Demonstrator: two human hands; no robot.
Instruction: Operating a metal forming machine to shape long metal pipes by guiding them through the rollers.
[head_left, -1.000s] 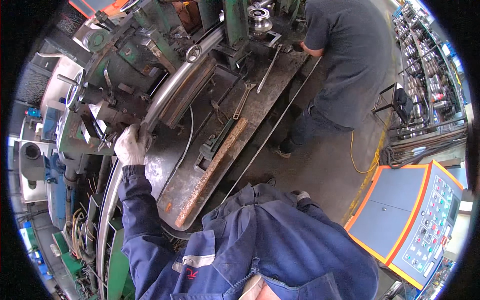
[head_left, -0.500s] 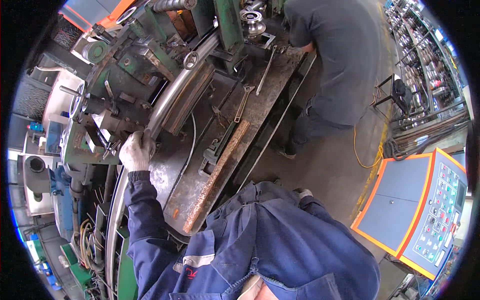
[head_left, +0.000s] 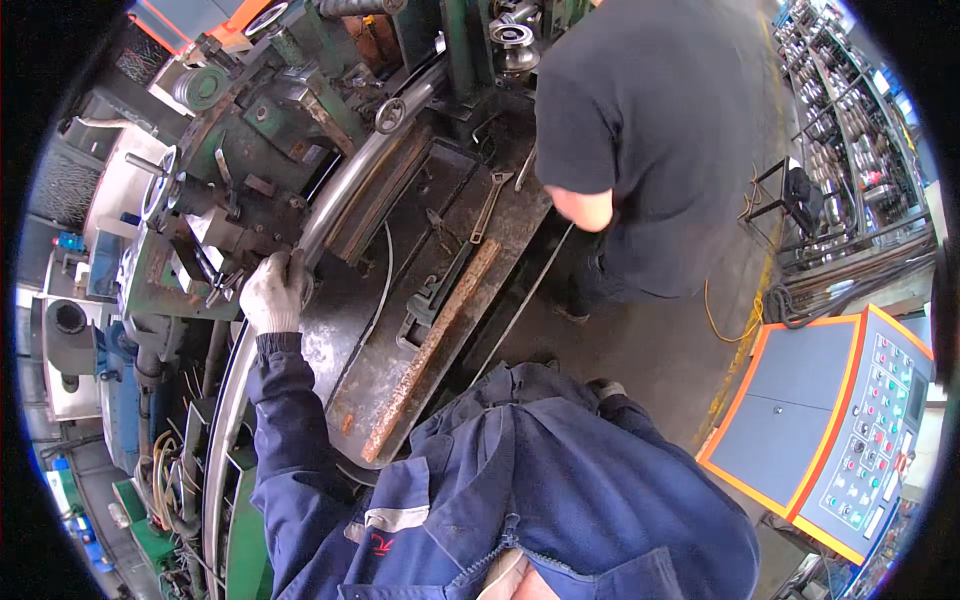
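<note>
My left hand (head_left: 273,293), in a whitish work glove, is closed around a long shiny metal tube (head_left: 345,185) that runs through the green machine (head_left: 135,270). The tube continues below the hand toward the lower left. Close to this hand are the machine's dark clamp parts and a small handwheel (head_left: 389,116). My right hand (head_left: 606,388) shows only as a small dark patch beside my jacket; its fingers are hidden.
On the machine bed lie a rusty metal bar (head_left: 430,350), a clamp (head_left: 428,305) and an adjustable wrench (head_left: 489,207). A co-worker (head_left: 650,150) in dark clothes stands at the bed's right. An orange-and-grey control console (head_left: 800,410) stands at right; shelves of metal parts (head_left: 840,130) line the far right.
The co-worker has shifted nearer and left, now upright with a bent arm showing, covering part of a long wrench. My left hand stays on the tube.
</note>
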